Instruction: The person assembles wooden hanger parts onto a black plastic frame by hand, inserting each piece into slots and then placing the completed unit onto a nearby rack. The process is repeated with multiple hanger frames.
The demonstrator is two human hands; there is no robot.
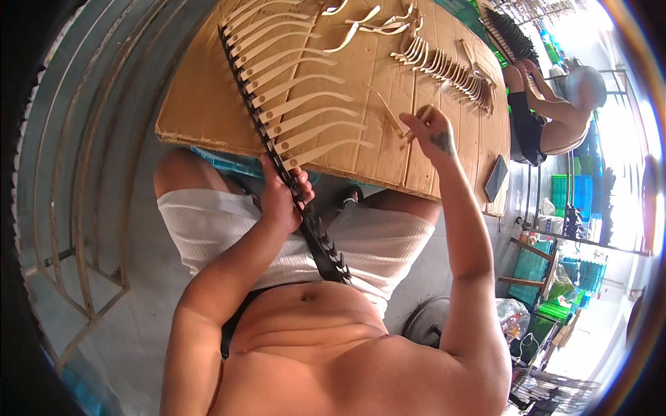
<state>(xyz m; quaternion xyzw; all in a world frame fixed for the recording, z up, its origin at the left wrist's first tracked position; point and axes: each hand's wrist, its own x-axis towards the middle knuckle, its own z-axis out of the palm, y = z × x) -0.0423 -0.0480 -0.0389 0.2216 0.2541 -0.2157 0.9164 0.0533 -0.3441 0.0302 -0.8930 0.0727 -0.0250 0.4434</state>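
My left hand (281,194) is wrapped round a long black clip rack (258,121), which slants from the far left of the cardboard down toward my lap. Along its upper part sit several cream eyeglass temples (305,107), side by side and pointing right. Its lower clips (333,258) carry none. Over the cardboard, my right hand (431,132) is closed in a pinch on a slim eyeglass temple (386,107); the fingers partly hide it. Beyond that hand lies a row of loose eyeglass temples (447,73), with a few more scattered at the far edge (368,26).
The brown cardboard (198,104) covers the work surface over my knees. A dark flat piece (496,179) lies at its right edge. Metal bars (83,173) stand at left. Another person (555,114) sits at right, near shelves with green and blue baskets (581,191).
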